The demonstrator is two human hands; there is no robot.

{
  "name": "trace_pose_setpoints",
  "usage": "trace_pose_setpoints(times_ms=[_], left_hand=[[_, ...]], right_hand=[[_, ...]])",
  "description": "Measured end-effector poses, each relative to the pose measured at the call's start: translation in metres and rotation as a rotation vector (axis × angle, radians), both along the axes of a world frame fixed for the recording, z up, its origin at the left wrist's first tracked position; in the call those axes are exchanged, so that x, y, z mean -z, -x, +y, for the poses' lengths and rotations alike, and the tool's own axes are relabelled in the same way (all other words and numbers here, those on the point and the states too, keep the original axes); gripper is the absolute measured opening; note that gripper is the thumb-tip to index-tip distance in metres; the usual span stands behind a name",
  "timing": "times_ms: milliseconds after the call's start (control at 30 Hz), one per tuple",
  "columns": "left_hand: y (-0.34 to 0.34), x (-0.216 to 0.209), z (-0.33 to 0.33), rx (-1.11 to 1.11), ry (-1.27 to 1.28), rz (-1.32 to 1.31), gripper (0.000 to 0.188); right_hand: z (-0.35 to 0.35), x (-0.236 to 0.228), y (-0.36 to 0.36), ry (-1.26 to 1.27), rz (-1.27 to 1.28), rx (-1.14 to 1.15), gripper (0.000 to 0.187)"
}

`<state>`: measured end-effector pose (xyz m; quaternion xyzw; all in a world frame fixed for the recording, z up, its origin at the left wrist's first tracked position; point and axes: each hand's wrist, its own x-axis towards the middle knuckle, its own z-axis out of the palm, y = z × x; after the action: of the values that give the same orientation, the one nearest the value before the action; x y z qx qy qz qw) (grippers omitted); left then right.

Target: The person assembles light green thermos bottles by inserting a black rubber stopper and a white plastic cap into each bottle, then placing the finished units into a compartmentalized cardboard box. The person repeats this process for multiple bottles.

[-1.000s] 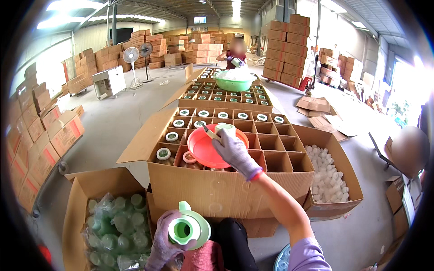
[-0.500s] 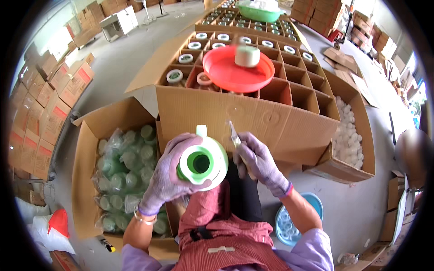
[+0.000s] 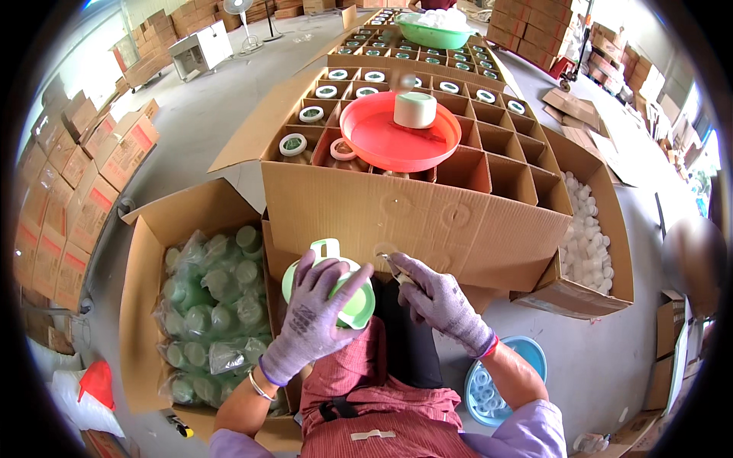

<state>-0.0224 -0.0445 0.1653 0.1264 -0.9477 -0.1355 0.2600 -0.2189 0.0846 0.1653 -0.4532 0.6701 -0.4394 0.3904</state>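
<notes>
A: What takes up the most room?

B: The divided carton, across the centre and upper centre. White-rimmed jars stand in compartments toward its left and far side; several on the right are bare.

A: And next in size?

B: The open carton at lower left, filled with greenish bottles in clear plastic. Then the narrower carton at right, heaped with small white pieces.

A: Anything rounder?

B: A red dish rests on the divided carton, upper centre, carrying a pale cylinder. A blue basin sits at lower right with clear rings inside.

A: Where is the green jug?

B: Just below centre, above the person's lap, its loop handle toward the top of the frame.

A: How is it held?

B: The gloved left hand lies over it, fingers half spread and touching its top; how firmly they close around it is hidden.

A: And the other?

B: The gloved right hand, just right of the jug, has its fingers closed around a slim tool, the smallest item, tip pointing up and left.
</notes>
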Motion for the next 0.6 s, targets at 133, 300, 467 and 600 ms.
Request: trace_pose_setpoints(times_ms=[133, 300, 467, 600], left_hand=[[0.009, 0.013, 0.006, 0.033, -0.029, -0.039, 0.092], [0.011, 0.031, 0.0, -0.042, -0.135, 0.023, 0.104], [0.001, 0.034, -0.01, -0.2, -0.312, 0.14, 0.112], [0.001, 0.018, -0.009, -0.092, -0.075, 0.177, 0.104]], right_hand=[[-0.007, 0.019, -0.01, 0.156, 0.268, -0.041, 0.031], [-0.005, 0.024, -0.017, 0.195, 0.286, -0.037, 0.024], [0.004, 0.017, -0.013, 0.052, -0.004, 0.091, 0.019], [0.004, 0.018, -0.012, 0.038, -0.087, 0.119, 0.019]])
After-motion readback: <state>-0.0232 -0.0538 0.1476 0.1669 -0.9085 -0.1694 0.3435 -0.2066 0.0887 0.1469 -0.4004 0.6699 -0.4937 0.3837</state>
